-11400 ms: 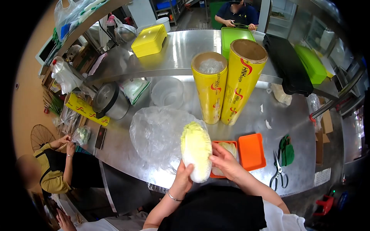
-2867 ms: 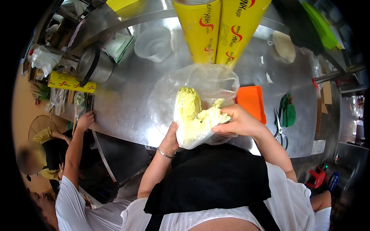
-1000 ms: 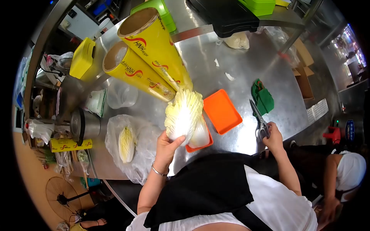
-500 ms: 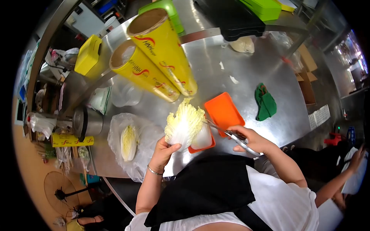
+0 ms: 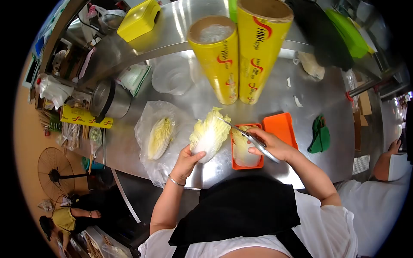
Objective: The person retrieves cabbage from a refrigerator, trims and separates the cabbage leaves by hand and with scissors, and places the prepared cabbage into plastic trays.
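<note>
A pale cabbage leaf [image 5: 209, 133] is pinched at its white base by my left hand [image 5: 187, 161]. My right hand [image 5: 269, 147] grips the scissors [image 5: 259, 144], whose blades reach the leaf's upper right edge. Beneath the scissors, an orange tray [image 5: 248, 167] holds cabbage. To its right lies another orange tray [image 5: 280, 129]. A small cabbage [image 5: 160, 138] rests on a clear plastic bag [image 5: 145, 124] at the left.
Two tall yellow rolls [image 5: 223, 64] stand behind the leaf. A clear bowl [image 5: 172, 76] and a metal pot [image 5: 112, 101] are at the back left. A green cloth item [image 5: 320, 134] lies at the right. Other people are at the lower left and the right edge.
My right hand has picked up the scissors from the right of the table and brought them left to the leaf. My left hand still holds the leaf. The view has turned.
</note>
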### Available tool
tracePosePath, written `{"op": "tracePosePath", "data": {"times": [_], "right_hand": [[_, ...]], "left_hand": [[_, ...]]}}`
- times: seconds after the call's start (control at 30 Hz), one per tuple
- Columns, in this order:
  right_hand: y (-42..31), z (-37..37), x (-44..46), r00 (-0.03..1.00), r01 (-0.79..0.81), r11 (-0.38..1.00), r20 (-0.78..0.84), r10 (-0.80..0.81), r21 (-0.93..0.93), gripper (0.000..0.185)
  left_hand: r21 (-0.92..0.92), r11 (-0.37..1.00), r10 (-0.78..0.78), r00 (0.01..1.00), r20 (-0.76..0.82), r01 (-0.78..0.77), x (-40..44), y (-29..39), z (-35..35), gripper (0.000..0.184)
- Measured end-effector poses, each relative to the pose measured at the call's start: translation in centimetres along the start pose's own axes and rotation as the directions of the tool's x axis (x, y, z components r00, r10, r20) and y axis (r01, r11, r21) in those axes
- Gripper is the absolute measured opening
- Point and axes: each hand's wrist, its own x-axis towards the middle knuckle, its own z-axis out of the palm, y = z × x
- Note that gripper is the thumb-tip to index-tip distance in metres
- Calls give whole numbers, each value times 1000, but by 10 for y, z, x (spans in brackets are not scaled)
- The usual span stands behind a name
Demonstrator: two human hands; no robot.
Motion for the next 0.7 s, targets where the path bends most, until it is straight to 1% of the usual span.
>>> {"op": "tracePosePath", "data": {"times": [0.03, 0.13, 0.2, 0.27, 0.33, 0.37, 0.43, 0.5, 0.6, 0.67, 0.7], "right_hand": [[1, 0, 7, 1000, 11, 999, 2, -11, -37, 69], [-8, 1, 20, 999, 37, 993, -3, -37, -108, 69], [-14, 3, 26, 999, 48, 989, -13, -50, -141, 69], [-19, 2, 33, 1000, -24, 995, 2, 24, -96, 66], [-22, 2, 36, 1000, -21, 992, 1, 22, -124, 65], [-22, 2, 38, 1000, -15, 989, -2, 15, -150, 64], [-20, 1, 41, 999, -34, 985, 4, 36, -168, 63], [-20, 2, 44, 998, -55, 981, 6, 57, -185, 63], [-22, 5, 47, 996, -89, 984, -6, 89, -155, 60], [-15, 7, 49, 994, -113, 993, -4, 113, -27, 56], [-15, 6, 49, 993, -114, 993, 1, 114, -31, 56]], "left_hand": [[-102, 995, -6, 1000, -8, 5, 1, 0, -1, 43], [-160, 987, -27, 1000, -9, 25, 4, -2, -9, 44], [-168, 985, -35, 999, -19, 31, 6, -3, -12, 43], [-177, 984, -40, 999, -29, 34, 9, -7, -21, 41], [-100, 992, -88, 994, -65, 81, 12, -12, -33, 40], [-108, 991, -88, 994, -67, 81, 12, -12, -33, 40], [-155, 988, -41, 996, -82, 27, 11, -8, -29, 37], [-163, 986, -39, 996, -84, 25, 11, -4, -25, 37], [-158, 987, -42, 996, -78, 30, 11, -6, -28, 38], [-152, 988, -45, 996, -77, 33, 11, -8, -32, 38], [-143, 989, -57, 995, -77, 45, 10, -9, -34, 38]]}}
